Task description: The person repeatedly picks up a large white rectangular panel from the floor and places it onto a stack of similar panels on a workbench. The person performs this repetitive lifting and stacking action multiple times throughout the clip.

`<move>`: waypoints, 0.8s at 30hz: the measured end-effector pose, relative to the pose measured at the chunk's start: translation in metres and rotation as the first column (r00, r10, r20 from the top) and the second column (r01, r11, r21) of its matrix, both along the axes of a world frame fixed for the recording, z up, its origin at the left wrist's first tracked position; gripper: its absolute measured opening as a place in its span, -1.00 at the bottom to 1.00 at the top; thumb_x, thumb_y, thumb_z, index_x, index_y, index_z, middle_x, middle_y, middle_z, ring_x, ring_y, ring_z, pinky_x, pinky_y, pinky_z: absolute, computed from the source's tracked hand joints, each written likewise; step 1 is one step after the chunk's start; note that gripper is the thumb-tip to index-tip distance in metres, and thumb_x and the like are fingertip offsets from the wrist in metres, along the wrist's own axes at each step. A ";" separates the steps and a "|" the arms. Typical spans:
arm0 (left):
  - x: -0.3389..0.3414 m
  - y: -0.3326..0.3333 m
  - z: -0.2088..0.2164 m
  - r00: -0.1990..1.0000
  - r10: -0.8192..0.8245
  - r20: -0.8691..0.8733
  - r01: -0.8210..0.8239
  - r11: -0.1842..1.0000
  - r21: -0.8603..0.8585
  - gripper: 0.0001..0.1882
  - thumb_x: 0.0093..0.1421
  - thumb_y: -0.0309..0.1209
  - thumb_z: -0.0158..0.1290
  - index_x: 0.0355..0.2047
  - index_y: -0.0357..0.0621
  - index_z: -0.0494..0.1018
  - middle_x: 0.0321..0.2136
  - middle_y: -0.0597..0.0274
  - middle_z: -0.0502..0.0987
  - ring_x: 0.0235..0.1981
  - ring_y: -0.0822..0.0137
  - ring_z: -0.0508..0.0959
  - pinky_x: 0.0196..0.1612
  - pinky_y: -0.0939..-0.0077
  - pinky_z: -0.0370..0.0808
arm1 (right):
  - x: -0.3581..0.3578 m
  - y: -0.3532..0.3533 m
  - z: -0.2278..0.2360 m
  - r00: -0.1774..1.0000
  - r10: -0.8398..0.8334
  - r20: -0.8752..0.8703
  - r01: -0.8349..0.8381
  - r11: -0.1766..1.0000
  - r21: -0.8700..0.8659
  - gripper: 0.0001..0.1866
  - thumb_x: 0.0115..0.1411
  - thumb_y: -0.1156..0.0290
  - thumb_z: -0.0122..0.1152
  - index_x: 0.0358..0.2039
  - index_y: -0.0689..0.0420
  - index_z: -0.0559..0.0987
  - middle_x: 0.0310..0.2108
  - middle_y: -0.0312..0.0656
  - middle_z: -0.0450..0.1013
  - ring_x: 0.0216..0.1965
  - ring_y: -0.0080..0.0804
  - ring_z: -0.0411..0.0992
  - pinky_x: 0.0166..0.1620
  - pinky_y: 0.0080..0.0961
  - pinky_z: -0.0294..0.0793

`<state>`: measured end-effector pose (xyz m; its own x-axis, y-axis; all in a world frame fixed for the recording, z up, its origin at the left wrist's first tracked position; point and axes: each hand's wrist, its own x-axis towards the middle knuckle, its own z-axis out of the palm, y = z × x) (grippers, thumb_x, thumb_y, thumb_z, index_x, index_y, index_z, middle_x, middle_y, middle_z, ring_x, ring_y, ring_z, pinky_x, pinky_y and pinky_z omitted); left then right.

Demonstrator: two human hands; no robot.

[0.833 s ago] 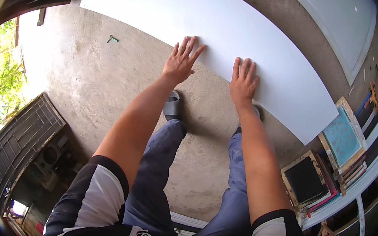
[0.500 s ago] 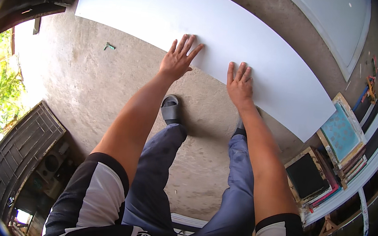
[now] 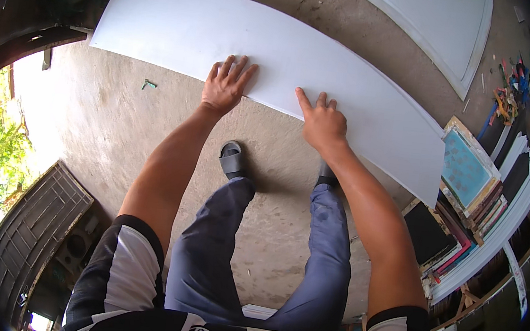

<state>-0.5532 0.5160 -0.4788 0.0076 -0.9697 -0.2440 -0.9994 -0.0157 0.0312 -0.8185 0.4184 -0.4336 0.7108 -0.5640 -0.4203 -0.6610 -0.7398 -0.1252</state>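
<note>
A long white board (image 3: 182, 27) lay across the concrete floor (image 3: 89, 121), running from the far left toward the near right, its near edge curving past the person's feet. Both hands pressed flat on it close to that near edge. The left hand (image 3: 225, 87) rested palm down with its fingers (image 3: 231, 66) spread open and pointing away from the person — nothing gripped. The right hand (image 3: 322, 123) lay just to the right of it, also palm down, the index finger stretched out toward the far left and the other fingers somewhat drawn in; it held nothing either.

Below the hands, a grey slipper (image 3: 234, 160) stood on the floor just short of the board's edge, and blue trouser legs (image 3: 204, 256) led back to a black-and-white striped shirt (image 3: 118, 273). A small green scrap (image 3: 149, 84) lay on the floor left of the left hand. Farther off, a second white panel (image 3: 447, 29) lay at the far right. Near the board's right end a stack of framed screens (image 3: 467, 180) stood — the top one blue-green. At the near left lay a dark slatted panel (image 3: 32, 225).
</note>
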 end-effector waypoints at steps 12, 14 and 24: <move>-0.026 -0.125 0.130 0.995 -0.029 -0.097 0.071 0.883 0.465 -0.57 0.13 -0.31 0.15 0.05 0.30 0.61 -0.12 0.27 0.69 -0.05 0.18 0.66 0.07 0.28 0.59 | -0.048 -0.044 0.063 0.945 -0.245 0.219 0.240 0.970 0.050 -0.63 -0.03 0.43 0.29 -0.14 0.03 0.55 -0.42 -0.17 0.59 -0.37 -0.10 0.63 -0.31 -0.14 0.62; -0.026 -0.127 0.132 0.995 -0.060 -0.074 0.089 0.859 0.504 -0.59 0.16 -0.28 0.16 0.05 0.31 0.61 -0.07 0.27 0.67 -0.01 0.21 0.65 0.10 0.28 0.57 | -0.045 -0.043 0.066 0.949 -0.233 0.214 0.239 0.971 -0.001 -0.71 -0.01 0.42 0.30 -0.23 0.05 0.52 -0.43 -0.19 0.58 -0.40 -0.11 0.61 -0.35 -0.16 0.62; 0.014 -0.111 0.133 0.987 -0.104 -0.120 0.137 0.940 0.311 -0.48 0.16 -0.14 0.26 0.15 0.19 0.50 0.03 0.23 0.62 0.16 0.15 0.54 0.26 0.14 0.45 | -0.070 -0.060 0.053 0.935 -0.322 0.149 0.311 0.946 0.093 -0.87 0.09 0.41 0.26 -0.31 0.08 0.57 -0.46 -0.10 0.61 -0.36 -0.03 0.65 -0.25 -0.13 0.67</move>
<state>-0.5390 0.4053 -0.3456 -0.1448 -0.8338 -0.5328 -0.9863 0.0789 0.1447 -0.8885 0.3581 -0.3807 0.5608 -0.7454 -0.3603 -0.8268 -0.4818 -0.2902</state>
